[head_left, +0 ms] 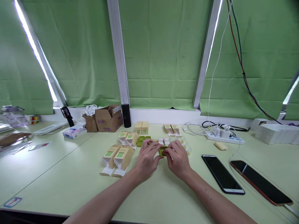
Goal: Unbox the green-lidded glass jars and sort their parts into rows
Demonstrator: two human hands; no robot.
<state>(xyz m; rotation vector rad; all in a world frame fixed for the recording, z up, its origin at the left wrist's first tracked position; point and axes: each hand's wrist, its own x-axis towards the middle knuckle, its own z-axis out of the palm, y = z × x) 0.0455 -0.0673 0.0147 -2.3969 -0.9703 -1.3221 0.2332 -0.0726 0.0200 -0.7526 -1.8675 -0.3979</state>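
Note:
Near the middle of the table, a small olive-green container is held up between my two hands. My left hand pinches its left side with thumb and fingers. On the other side, my right hand has its fingers closed at the container's right edge, partly over its opening. Behind the hands lie green trays, small white pieces and clear plastic pieces, partly hidden by my fingers. Open cardboard boxes with green labels lie to the left of my left hand.
Two closed small boxes and two open ones stand farther back. A brown carton and black cylinder are back left. Two phones, a power strip, cables and a beige oval object lie right.

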